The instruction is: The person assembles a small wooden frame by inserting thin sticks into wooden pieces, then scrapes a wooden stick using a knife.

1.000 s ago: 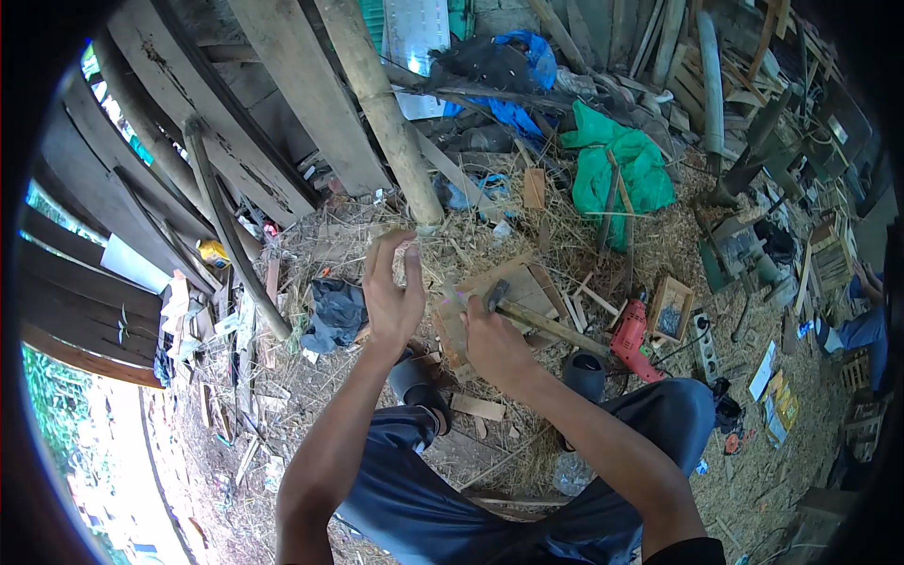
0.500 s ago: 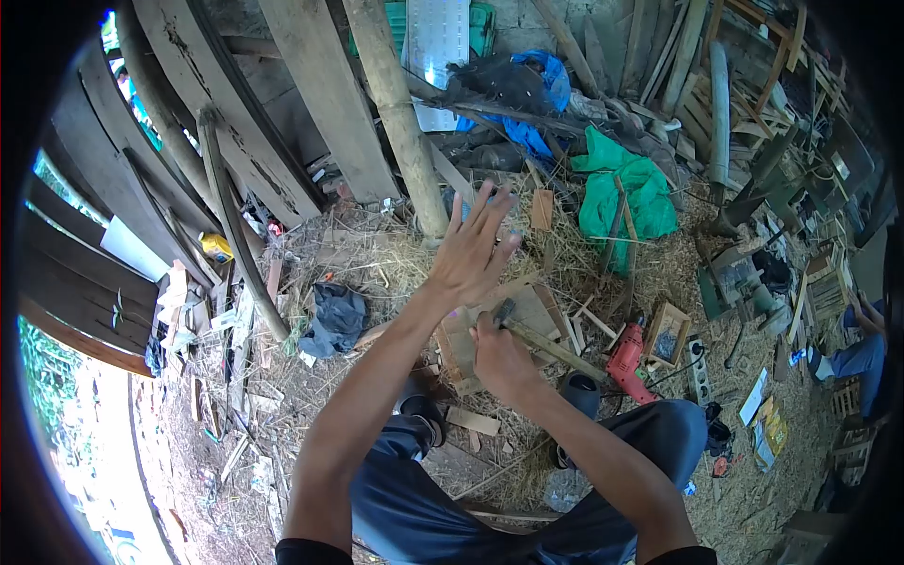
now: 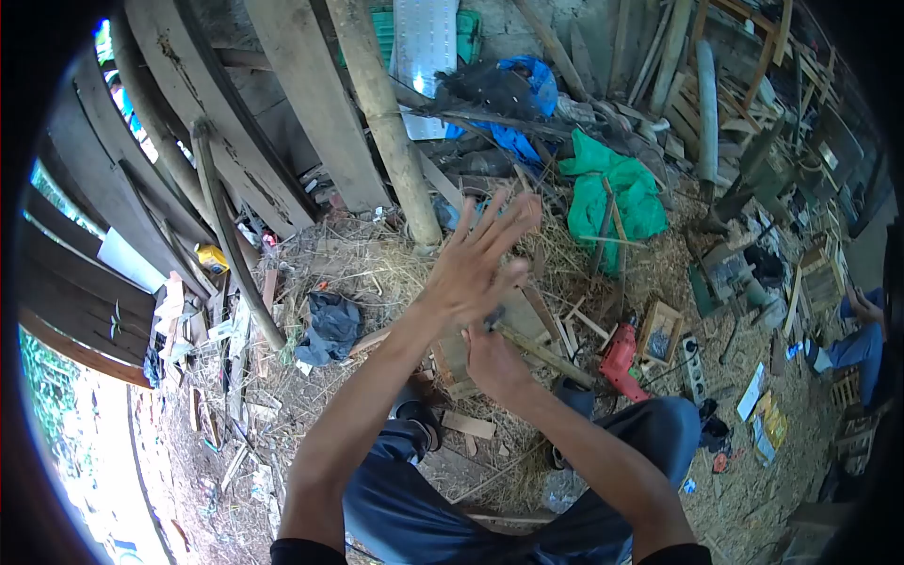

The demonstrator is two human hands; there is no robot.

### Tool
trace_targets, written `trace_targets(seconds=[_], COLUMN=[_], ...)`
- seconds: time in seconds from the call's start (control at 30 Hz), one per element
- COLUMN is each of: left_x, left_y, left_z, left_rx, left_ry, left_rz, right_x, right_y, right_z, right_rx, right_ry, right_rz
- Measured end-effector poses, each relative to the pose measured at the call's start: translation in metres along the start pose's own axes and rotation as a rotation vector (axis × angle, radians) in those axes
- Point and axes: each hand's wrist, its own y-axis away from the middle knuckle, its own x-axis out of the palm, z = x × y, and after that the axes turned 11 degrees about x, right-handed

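Person sits low, knees apart in dark trousers (image 3: 452, 499), over a floor (image 3: 377, 508) strewn with straw and wood scraps. Right hand (image 3: 497, 363) is closed round a hammer (image 3: 547, 356) near its head end; the wooden handle runs out past the fist, slanting down toward the person's right knee. Hammer's dark head is mostly hidden behind the left hand (image 3: 480, 259), so how it sits is unclear from here. Left hand is raised just beyond the right one, fingers spread and apart, blurred at the tips; I see nothing in its grasp, and cannot tell whether its heel touches the hammer. Under both lies a flat wooden panel (image 3: 456, 359) on the ground, partly covered by the arms. Right of the handle's end, close by: a red power drill (image 3: 621, 361) on its side, then a small wooden box (image 3: 653, 358) with dark small pieces inside, and a white power strip (image 3: 694, 369). Crumpled black plastic (image 3: 331, 328) lies left of the panel; a green sheet (image 3: 617, 200) is heaped farther off, right of a bamboo post (image 3: 388, 127). At the far right edge another person (image 3: 855, 350) sits, one blue trouser leg showing.
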Motion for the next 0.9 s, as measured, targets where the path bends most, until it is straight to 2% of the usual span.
trace_targets(seconds=[0.03,0.07,0.13,0.17,0.23,0.27,0.33,0.37,0.43,0.57,0.63,0.67,0.73,0.87,0.9], left_x=[0.018,0.016,0.011,0.007,0.004,0.003,-0.005,-0.011,-0.017,-0.018,-0.012,-0.004,0.005,0.008,0.009], left_y=[0.013,0.006,0.006,0.008,0.003,0.005,0.023,0.033,0.053,0.068,0.074,0.08,0.086,0.09,0.094], left_z=[0.007,0.011,0.017,0.02,0.022,0.019,0.0,-0.012,-0.038,-0.051,-0.05,-0.046,-0.043,-0.039,-0.035], left_rx=[-0.126,-0.124,-0.221,-0.227,-0.333,-0.322,-0.727,-0.726,-0.746,-0.769,-0.947,-0.949,-0.853,-0.866,-0.809], left_ry=[-0.034,-0.042,0.217,0.205,0.391,0.392,0.191,0.182,-0.014,0.002,0.424,0.421,0.384,0.259,0.254], left_rz=[0.16,0.142,0.07,0.063,-0.257,-0.259,-0.272,-0.28,-0.122,-0.041,0.108,0.103,-0.096,-0.103,-0.11], right_x=[0.002,-0.003,0.001,0.001,-0.001,-0.003,-0.008,-0.01,-0.007,-0.009,-0.001,0.002,0.001,-0.012,-0.018], right_y=[0.002,-0.004,-0.004,-0.007,-0.005,-0.002,0.002,0.002,0.002,0.005,0.008,0.008,0.01,0.015,0.015], right_z=[0.001,0.001,0.003,0.006,0.009,0.008,0.011,0.014,0.012,0.016,0.014,0.013,0.014,0.019,0.021], right_rx=[-0.009,-0.039,-0.01,0.002,0.004,0.02,0.054,0.087,0.104,0.105,0.043,-0.015,-0.021,0.033,0.03], right_ry=[-0.003,0.01,0.005,0.016,0.047,0.077,0.092,0.101,0.025,-0.153,-0.189,-0.221,-0.233,-0.236,-0.228], right_rz=[0.034,0.057,0.035,0.012,0.008,0.009,0.074,0.145,0.147,0.165,0.148,0.127,0.157,0.277,0.281])
